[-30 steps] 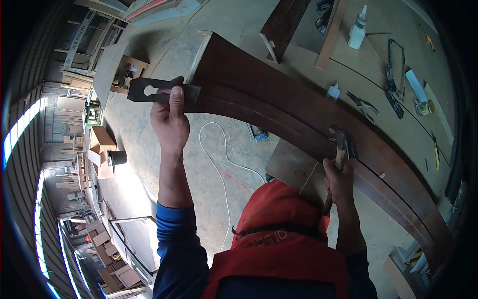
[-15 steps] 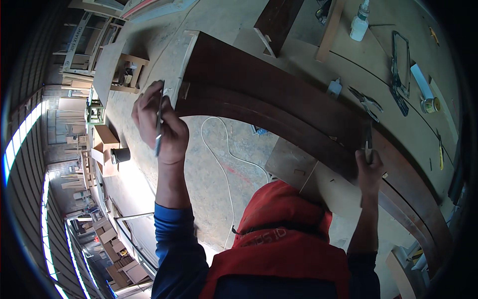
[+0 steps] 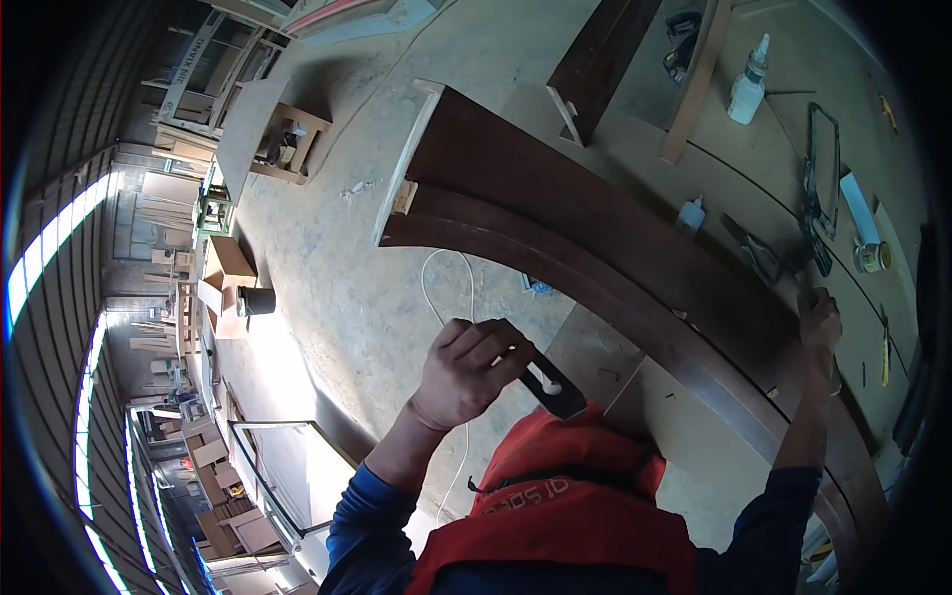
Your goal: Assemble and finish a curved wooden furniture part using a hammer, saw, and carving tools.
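My left hand, closed, holds a plane iron, a flat dark metal blade with a long slot. It is in front of my chest, above the red hood. At the right, my right hand is closed around a dark hand tool, blurred, so its exact kind does not show. This hand is over the far edge of a long curved brown wooden panel, beside pliers on the worktable.
The worktable holds a large glue bottle, a small bottle, a hacksaw frame, a tape roll and a yellow cutter. A white cord runs along the floor. A black bucket stands at the left.
My left hand has come back and right, toward my chest, with the plane iron now showing its flat side. My right hand has moved right and slightly away with its tool. The view has shifted.
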`<state>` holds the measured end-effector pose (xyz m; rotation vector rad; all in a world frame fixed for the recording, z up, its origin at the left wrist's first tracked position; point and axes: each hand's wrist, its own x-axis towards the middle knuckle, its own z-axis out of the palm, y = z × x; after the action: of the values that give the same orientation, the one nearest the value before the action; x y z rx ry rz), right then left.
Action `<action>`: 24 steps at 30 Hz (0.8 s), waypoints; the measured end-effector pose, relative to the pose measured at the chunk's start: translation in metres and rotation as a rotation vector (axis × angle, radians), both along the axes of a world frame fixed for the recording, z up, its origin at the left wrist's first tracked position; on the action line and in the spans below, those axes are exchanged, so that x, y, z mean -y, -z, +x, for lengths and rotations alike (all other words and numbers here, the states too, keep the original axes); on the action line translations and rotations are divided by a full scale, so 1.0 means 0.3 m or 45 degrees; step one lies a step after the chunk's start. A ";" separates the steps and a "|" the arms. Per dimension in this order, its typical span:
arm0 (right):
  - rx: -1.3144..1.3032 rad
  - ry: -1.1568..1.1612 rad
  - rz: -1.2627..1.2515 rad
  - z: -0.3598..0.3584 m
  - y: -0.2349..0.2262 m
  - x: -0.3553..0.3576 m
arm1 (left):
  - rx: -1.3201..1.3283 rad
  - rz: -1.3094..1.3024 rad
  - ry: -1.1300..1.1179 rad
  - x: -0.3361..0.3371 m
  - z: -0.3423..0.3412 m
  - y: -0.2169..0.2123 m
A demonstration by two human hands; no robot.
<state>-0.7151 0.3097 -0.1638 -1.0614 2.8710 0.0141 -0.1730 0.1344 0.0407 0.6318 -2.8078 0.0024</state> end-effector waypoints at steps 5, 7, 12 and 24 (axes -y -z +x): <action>1.367 -0.242 -0.627 0.532 -0.295 0.146 | 0.239 0.214 0.036 -0.045 -0.048 0.035; 2.153 -0.490 -0.475 0.763 -0.369 0.129 | 0.462 0.272 0.121 -0.043 -0.062 0.058; 1.243 -1.071 -0.225 1.141 -0.478 0.164 | 0.554 0.344 0.175 -0.038 -0.080 0.043; 2.228 -0.377 -0.675 1.216 -0.626 0.556 | -0.658 -0.033 -0.723 0.341 0.141 -0.067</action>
<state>-0.3503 0.1428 0.0239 -0.7733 1.1112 -1.0627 -0.1308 0.0320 0.0608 1.2023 -2.0629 -0.0142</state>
